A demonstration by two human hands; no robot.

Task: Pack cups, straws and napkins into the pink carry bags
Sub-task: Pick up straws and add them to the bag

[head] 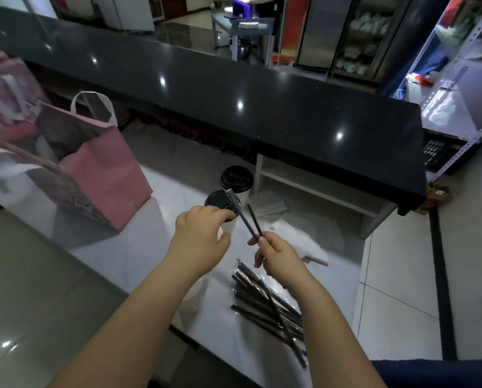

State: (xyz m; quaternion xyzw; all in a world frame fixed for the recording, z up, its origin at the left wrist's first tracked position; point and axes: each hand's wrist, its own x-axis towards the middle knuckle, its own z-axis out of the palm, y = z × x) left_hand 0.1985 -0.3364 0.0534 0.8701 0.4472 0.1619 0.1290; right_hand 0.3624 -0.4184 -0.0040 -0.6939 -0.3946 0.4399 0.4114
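Left hand [200, 236], cup [217, 199]; right hand [279, 259], straws [255, 221]

pink bag [108, 175], black-lidded white cups [235, 180]

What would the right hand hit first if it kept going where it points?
Probably the near cup that the left hand holds, with the right hand's straws touching first; depth is unclear.

Dim indoor light, w/ small ceiling-lamp glints dotted along the glossy black counter [262, 88]. White worktop [144, 247] glares pale at centre. Pink bags [1, 113] at far left are blurred, and wide-angle distortion bends lines twd the edges.
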